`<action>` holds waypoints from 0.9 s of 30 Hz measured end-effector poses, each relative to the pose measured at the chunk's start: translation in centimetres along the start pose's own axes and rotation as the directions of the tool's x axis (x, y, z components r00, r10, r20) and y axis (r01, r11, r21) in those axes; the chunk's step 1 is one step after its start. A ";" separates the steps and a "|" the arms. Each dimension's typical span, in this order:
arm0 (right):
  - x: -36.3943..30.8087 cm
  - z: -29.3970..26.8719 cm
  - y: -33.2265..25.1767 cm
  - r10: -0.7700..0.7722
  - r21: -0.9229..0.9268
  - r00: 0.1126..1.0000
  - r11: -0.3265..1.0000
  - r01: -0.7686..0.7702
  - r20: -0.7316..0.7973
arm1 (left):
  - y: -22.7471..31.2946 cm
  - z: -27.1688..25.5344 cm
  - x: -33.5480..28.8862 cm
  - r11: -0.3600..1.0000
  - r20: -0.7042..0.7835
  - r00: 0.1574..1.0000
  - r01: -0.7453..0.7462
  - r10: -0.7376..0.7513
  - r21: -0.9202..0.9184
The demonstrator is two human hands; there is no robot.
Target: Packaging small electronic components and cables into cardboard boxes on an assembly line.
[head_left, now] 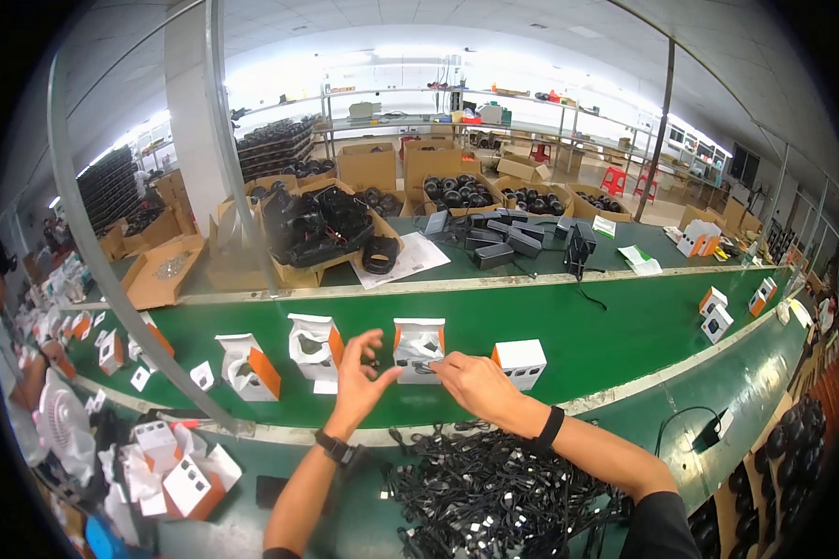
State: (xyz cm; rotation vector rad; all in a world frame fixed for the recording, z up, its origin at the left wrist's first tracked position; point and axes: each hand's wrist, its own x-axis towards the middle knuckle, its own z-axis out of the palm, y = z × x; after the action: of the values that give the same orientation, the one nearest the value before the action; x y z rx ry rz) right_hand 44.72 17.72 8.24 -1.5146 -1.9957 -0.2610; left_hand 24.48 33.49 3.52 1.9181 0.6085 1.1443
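Note:
My left hand is raised over the green conveyor belt, fingers spread and holding nothing. My right hand has thumb and fingertips pinched together at the front of an open white-and-orange box. Something small and dark shows at those fingertips; I cannot tell whether it is a cable or part of the box's print. White wrapping shows inside this box. Left of it stands another open box, just behind my left hand. A closed-looking white box stands right of my right hand.
Below my forearms lies a heap of black cables. Another open box stands farther left, beside a slanting metal post. Black adapters and a carton of black bags sit beyond the belt. More boxes are at right.

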 end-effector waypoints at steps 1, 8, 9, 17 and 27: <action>0.8 0.0 -0.1 -0.001 -0.002 1.000 1.000 0.001 0.000 | -0.4 0.6 0.7 0.997 -0.081 0.996 -0.042 0.048 0.071; 4.3 4.2 1.9 0.079 -0.304 0.997 0.950 -0.074 0.006 | -6.8 2.9 4.8 0.945 0.302 0.939 0.239 -0.165 -0.225; 4.5 5.1 2.3 0.066 -0.385 0.998 0.921 -0.067 -0.014 | -7.2 2.8 4.4 0.945 0.303 0.938 0.243 -0.171 -0.220; 2.9 6.5 3.7 0.099 -0.426 0.989 0.903 -0.045 0.106 | -5.9 2.5 1.6 0.902 0.324 0.938 0.241 -0.122 -0.358; -2.0 5.3 3.9 0.462 0.390 0.830 0.859 -0.332 -0.312 | -4.0 6.6 4.2 0.942 0.139 0.984 0.151 -0.113 -0.300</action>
State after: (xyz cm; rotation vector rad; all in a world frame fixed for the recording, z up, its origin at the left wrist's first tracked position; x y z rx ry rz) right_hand 46.75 20.07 2.07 -1.4861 -1.2872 -0.0518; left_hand 32.25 36.20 0.55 1.6378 0.4546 0.9685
